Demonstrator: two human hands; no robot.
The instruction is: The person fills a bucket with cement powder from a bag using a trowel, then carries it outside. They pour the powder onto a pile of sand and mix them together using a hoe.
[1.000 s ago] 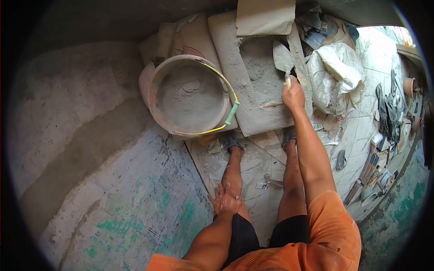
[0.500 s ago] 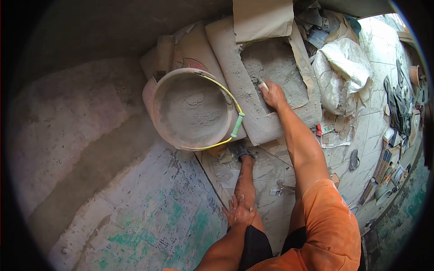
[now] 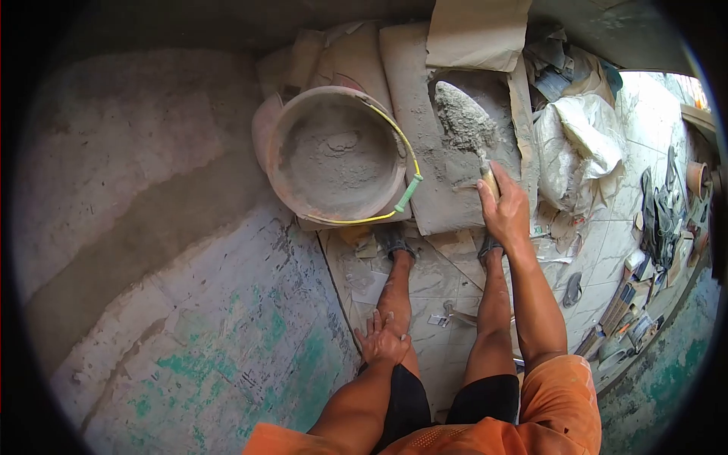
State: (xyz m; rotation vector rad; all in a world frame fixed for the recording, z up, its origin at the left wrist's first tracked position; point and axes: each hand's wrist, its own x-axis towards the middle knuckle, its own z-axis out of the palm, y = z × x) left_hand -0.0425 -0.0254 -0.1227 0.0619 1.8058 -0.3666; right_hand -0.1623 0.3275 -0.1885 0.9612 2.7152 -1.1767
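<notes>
While outstretched, right hand (image 3: 506, 208) with fingers tight round a trowel (image 3: 487, 168); left hand (image 3: 383, 346) on left leg (image 3: 398, 285), fingers apart.

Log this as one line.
right hand: grips trowel loaded with grey material, above opened bag | left hand: on left leg | bucket: beside bag, part-filled

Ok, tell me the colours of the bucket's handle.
The bucket handle is yellow with a green section, best seen in the head view.
</notes>
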